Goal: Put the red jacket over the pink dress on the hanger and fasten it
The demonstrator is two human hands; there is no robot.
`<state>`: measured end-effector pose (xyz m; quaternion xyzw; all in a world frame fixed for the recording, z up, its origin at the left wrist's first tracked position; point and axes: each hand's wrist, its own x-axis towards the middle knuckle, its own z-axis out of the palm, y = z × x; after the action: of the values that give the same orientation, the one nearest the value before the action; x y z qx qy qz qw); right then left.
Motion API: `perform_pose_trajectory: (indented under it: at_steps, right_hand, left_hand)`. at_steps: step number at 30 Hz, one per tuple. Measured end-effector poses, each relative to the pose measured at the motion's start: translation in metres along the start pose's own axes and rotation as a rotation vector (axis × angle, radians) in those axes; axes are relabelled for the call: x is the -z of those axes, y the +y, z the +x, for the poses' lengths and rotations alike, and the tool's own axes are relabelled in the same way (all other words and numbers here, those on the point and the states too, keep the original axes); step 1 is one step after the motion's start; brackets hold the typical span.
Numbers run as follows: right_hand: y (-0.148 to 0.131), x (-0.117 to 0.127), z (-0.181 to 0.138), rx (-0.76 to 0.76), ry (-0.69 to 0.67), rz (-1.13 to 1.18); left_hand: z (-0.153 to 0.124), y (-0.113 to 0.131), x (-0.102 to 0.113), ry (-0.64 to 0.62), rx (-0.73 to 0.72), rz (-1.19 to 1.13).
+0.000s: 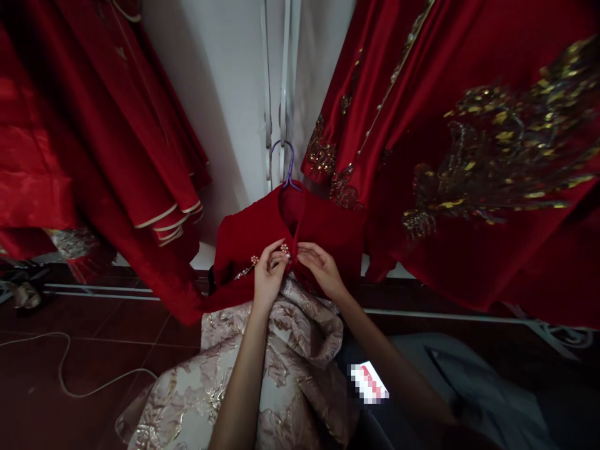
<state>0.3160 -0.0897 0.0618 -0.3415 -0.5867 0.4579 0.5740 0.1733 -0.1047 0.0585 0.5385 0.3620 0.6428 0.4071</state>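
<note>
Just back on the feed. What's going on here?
A person's left hand and right hand are at the front edges of a red jacket, with a small ornament by the left. The jacket hangs on a purple hanger, patterned cloth below it. Whether it is fastened there is too small to tell.

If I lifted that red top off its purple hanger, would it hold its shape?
The red top would probably slump, since the purple hanger seems to support it. Its matte-looking cloth suggests it might not be very slippery.
</note>
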Motion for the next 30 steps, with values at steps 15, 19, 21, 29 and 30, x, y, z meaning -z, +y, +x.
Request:
perform_pose_trajectory:
  at_steps: [15,19,21,29,30]
  right_hand:
    - [-0.002,-0.013,0.000,0.125,0.125,-0.021]
    - [-0.005,-0.016,0.001,0.129,0.145,-0.049]
    - [-0.007,-0.018,-0.002,0.145,0.176,-0.053]
    - [-0.011,-0.015,-0.006,0.217,0.214,-0.179]
    - [-0.011,-0.014,-0.005,0.210,0.196,-0.184]
  left_hand:
    - [-0.002,-0.001,-0.006,0.024,0.009,0.047]
    - [-0.005,0.006,-0.005,0.003,-0.046,0.124]
    - [-0.005,0.011,-0.004,-0.008,-0.087,0.190]
    - [0.004,0.025,0.000,-0.108,-0.225,0.454]
    - [0.005,0.026,0.000,-0.122,-0.226,0.471]
